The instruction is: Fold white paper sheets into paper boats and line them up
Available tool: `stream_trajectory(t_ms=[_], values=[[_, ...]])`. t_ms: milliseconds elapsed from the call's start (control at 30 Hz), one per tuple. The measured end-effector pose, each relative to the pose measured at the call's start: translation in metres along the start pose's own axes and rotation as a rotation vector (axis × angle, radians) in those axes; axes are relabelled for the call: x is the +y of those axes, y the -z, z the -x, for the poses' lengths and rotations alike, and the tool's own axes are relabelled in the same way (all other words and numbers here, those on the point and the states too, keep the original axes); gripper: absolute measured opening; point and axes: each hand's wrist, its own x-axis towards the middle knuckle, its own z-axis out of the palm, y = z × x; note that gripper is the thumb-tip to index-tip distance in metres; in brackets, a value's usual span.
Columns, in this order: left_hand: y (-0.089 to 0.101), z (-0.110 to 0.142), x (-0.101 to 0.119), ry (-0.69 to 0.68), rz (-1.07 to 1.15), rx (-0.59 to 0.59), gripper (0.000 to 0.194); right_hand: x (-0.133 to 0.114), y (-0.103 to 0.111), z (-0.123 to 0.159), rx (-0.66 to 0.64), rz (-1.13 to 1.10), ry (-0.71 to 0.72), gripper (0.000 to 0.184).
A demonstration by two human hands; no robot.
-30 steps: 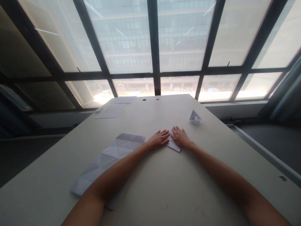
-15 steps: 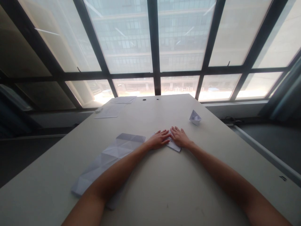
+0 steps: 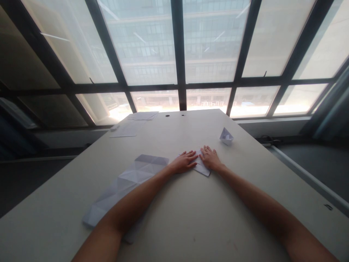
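Note:
Both my hands lie flat on a small folded piece of white paper (image 3: 202,169) in the middle of the pale table (image 3: 191,218). My left hand (image 3: 184,161) presses its left part, fingers stretched out toward the right. My right hand (image 3: 209,158) rests on its right part with fingers spread and pointing away from me. Only the paper's near corner and a strip between the hands show.
A long creased white sheet (image 3: 125,182) lies left of my left forearm. A small folded paper boat (image 3: 226,136) stands to the far right. Flat sheets (image 3: 128,128) and a paper stack (image 3: 143,115) lie at the far left edge, below large windows.
My right hand has shifted slightly to the right on the folded paper, away from my left hand's fingertips. The left hand has hardly moved.

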Motion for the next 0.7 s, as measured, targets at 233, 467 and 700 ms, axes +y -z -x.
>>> stream_trajectory(t_ms=[233,467,700], values=[[0.0015,-0.0006,0.0019,-0.001,0.024,0.0,0.057,0.0015,0.0064,0.0011,-0.015,-0.03,0.161,0.054],[0.0025,-0.0005,0.0029,-0.003,0.047,0.011,0.055,0.0017,0.0069,0.0026,-0.04,-0.014,0.198,0.056],[0.0003,-0.0006,0.0018,0.014,0.025,0.006,0.053,0.0021,0.0026,0.0009,-0.041,0.013,0.091,0.07]])
